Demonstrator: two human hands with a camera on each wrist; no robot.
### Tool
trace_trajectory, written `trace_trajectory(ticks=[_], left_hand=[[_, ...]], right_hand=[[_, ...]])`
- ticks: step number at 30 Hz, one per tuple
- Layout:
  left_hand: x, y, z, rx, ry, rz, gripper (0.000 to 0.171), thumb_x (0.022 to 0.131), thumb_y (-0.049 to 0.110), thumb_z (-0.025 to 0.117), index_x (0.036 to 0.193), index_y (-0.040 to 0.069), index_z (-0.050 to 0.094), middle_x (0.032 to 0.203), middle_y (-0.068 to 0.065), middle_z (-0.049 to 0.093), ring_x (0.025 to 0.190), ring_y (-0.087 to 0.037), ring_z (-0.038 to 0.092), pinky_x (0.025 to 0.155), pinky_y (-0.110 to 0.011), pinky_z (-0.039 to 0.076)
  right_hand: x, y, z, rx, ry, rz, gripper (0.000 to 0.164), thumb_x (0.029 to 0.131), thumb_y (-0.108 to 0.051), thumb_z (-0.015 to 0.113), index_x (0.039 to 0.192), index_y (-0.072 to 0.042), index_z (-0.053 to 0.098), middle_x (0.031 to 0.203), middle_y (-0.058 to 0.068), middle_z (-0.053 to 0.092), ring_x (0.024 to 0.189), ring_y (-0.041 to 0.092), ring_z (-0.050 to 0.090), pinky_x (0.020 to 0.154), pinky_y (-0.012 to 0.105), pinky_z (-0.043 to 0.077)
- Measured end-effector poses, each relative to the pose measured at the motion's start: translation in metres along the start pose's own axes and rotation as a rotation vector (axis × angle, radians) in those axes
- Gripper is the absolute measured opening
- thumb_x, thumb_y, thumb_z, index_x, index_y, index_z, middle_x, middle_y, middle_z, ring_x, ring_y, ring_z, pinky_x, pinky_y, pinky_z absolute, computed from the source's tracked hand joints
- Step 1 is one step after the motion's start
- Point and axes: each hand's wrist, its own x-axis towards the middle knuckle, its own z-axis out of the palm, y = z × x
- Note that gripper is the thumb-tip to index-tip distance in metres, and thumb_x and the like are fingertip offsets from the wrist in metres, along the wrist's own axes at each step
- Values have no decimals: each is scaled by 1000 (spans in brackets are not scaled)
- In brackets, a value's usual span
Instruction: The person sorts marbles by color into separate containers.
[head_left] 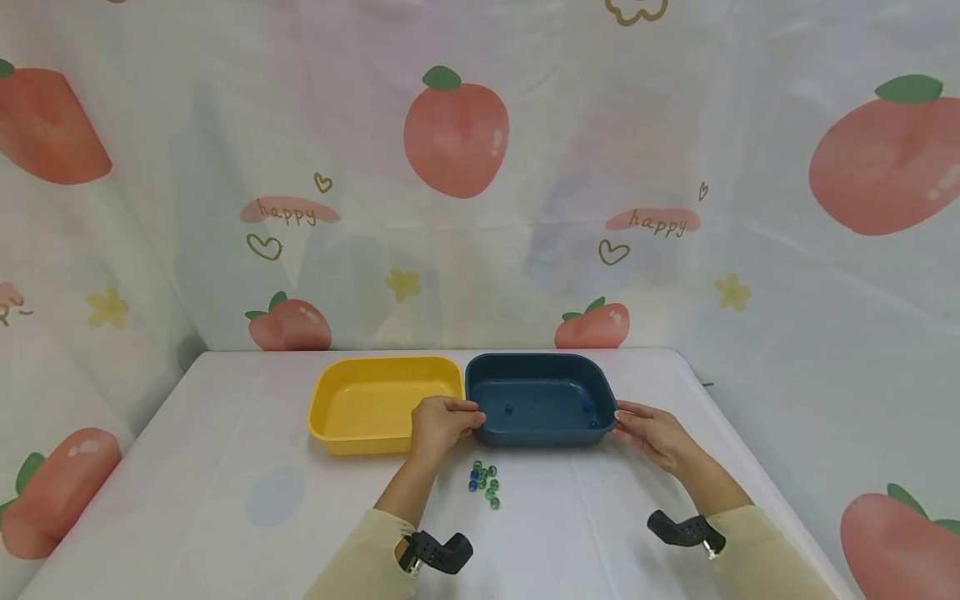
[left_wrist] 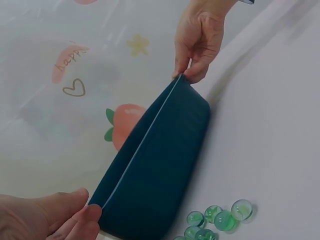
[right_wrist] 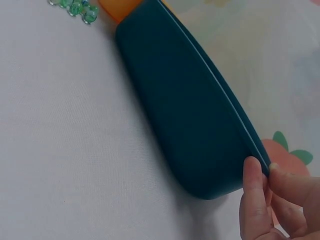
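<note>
A dark blue tray [head_left: 540, 437] is held at its two ends by both hands. My left hand [head_left: 442, 423] pinches its left rim with thumb and fingers, close against the yellow tray's right side. On the opposite end my right hand [head_left: 660, 435] pinches the right rim. Inside the blue tray lie a few dark blue marbles [head_left: 588, 407], most of them near the right end. In the left wrist view the tray's outer wall [left_wrist: 155, 165] shows between the two hands, and the right wrist view shows thumb and fingertips [right_wrist: 252, 167] at the rim.
The yellow tray [head_left: 360, 446] stands directly left of the blue one. In front of the blue tray, several green and blue marbles [head_left: 492, 484] lie in a loose cluster on the white-covered table [head_left: 225, 533]. A printed cloth [head_left: 480, 275] hangs behind the table.
</note>
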Motion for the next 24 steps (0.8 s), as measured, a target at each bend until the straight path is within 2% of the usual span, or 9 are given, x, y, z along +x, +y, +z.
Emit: trace_trajectory(ticks=[7,13,19,24], left_hand=[[-4,-2,-3,-43,-17,4,14,82,13,80,92,4,77,89,-7,76,77,-16,71,77,-31,61],[-14,-8,-9,-78,-60,11,18,82,13,80,95,1,77,88,-10,76,78,-18,74,73,-29,61],[-28,-21,-16,-49,-91,0,20,83,17,80,95,1,77,87,-10,76,79,-19,74,69,-28,61],[-31,-42,-19,9,-106,-19,21,81,18,82,94,3,78,85,-7,76,74,-14,71,68,-26,61]], right_hand=[[-1,0,1,4,0,5,60,101,-2,50,148,16,19,97,-1,69,86,8,69,82,22,58],[-2,-1,1,10,-1,9,59,101,-3,50,148,16,19,97,0,69,86,8,69,83,23,58],[-2,-1,2,5,6,7,59,101,-3,51,148,16,20,97,-1,69,87,8,69,83,23,58],[-1,-1,2,1,4,3,59,101,-2,49,148,16,19,97,-1,69,86,8,69,82,22,58]])
